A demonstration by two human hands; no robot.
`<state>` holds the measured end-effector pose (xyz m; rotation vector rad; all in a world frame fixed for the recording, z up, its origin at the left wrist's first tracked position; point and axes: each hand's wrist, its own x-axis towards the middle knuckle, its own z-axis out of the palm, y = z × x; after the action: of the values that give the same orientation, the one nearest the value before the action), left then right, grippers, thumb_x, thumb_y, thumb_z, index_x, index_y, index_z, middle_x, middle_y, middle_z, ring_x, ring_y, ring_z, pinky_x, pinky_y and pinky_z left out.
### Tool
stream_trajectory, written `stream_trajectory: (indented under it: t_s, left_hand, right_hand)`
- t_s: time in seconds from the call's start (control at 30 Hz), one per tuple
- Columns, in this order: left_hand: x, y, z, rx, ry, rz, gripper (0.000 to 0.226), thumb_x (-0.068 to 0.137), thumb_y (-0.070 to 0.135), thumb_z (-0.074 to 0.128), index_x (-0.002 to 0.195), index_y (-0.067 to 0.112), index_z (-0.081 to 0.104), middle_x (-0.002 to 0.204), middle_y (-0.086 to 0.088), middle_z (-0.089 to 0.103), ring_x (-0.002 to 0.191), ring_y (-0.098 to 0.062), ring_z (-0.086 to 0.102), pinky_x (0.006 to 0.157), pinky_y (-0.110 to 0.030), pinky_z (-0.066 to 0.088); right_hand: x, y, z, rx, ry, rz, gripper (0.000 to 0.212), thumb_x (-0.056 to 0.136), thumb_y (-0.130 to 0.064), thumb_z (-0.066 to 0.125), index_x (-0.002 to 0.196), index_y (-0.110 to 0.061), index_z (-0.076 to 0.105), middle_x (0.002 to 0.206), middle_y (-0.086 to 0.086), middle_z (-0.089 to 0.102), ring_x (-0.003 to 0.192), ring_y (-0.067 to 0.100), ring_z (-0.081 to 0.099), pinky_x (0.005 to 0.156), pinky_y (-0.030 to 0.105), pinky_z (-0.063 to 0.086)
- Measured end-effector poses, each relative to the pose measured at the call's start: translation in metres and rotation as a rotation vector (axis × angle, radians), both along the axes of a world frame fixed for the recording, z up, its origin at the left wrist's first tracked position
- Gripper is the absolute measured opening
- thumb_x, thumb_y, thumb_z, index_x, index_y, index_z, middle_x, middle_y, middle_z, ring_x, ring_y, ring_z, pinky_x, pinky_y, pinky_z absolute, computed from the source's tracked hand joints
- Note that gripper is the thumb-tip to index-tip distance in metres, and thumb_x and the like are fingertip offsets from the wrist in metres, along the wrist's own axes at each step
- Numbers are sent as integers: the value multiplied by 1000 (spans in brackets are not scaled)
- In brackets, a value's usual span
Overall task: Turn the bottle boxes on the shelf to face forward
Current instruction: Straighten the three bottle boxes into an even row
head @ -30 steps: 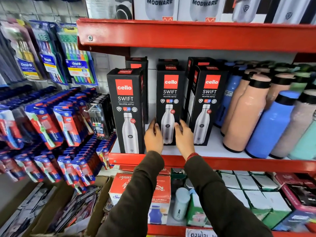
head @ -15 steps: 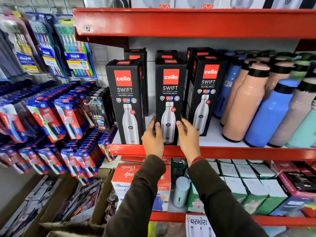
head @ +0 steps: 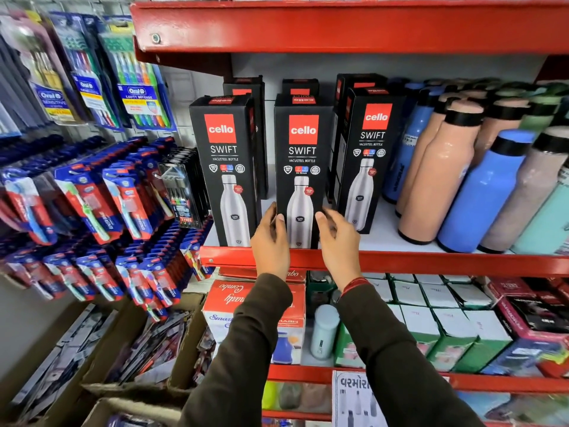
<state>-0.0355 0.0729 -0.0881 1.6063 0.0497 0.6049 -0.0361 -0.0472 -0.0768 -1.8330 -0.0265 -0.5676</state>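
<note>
You're framing the middle box — left hand at nine o'clock, right hand at three — fingers apart, brushing its lower edges.

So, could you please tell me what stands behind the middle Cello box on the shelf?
Behind the middle Cello box, another black box shows only its top. Everything below that is hidden.
</note>
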Motion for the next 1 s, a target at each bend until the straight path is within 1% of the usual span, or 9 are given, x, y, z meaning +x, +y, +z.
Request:
stream_trajectory:
  t_s: [0.07,0.13,0.3,0.4,0.5,0.63,0.77,0.87,1.0]
  left_hand:
    - [-7,-8,2,-56,-37,0,52,103,22,52,152,17,37,153,1,46,140,-12,45,111,-13,37]
    - [-15,-22,4,-13,-126,79,62,102,21,53,156,18,24,160,-1,32,148,-12,31,122,-30,29]
    - [-24,-68,5,231,-306,169,54,102,24,47,153,27,30,152,8,31,147,-6,25,118,-16,17]
    - [-18,-93,9,280,-375,19,48,104,20,43,151,25,35,149,11,35,145,-3,28,119,-16,20]
    - [-2,-116,15,310,-358,-156,51,106,13,37,156,18,28,158,14,28,150,0,22,122,-16,18]
    - [28,-141,22,155,-76,-248,55,109,17,33,159,7,12,168,-1,12,156,-10,9,125,-22,7]
    - [54,-144,27,-44,216,-195,51,109,29,35,154,4,32,160,-16,35,151,-27,30,120,-29,22]
    - [60,-145,24,-96,237,-164,44,108,29,36,143,4,49,147,-17,53,139,-31,46,114,-30,34]
    - [61,-145,21,-142,235,-78,42,107,27,41,140,6,54,143,-13,58,137,-27,50,100,-17,31]
  right_hand:
    - [-2,-6,1,14,-5,4,35,99,-36,51,130,-21,59,114,-10,61,90,-10,57,75,-5,39]
    - [-5,-15,2,53,-45,-17,34,100,-33,51,132,-23,56,124,-8,61,97,-15,56,80,-2,40]
    - [-3,-52,9,131,-158,-133,33,100,-23,52,133,-20,55,128,-3,61,109,-5,57,93,9,43]
    - [5,-75,13,117,-161,-150,37,100,-23,52,137,-18,52,136,0,53,127,13,52,108,34,43]
    - [21,-93,16,77,-125,-115,44,101,-18,50,143,-10,44,146,8,46,137,19,44,115,42,37]
    - [45,-107,18,0,10,-80,49,102,-18,46,148,-6,35,153,13,40,143,25,36,118,32,27]
    - [59,-117,14,-73,110,-44,48,103,-24,44,148,-7,37,150,15,45,140,29,41,111,32,31]
    - [63,-121,10,-89,112,-54,46,102,-26,46,144,-7,43,144,15,52,133,30,49,103,28,35]
    - [63,-124,7,-22,65,-74,39,100,-25,50,136,-9,54,134,12,62,124,27,57,94,18,35]
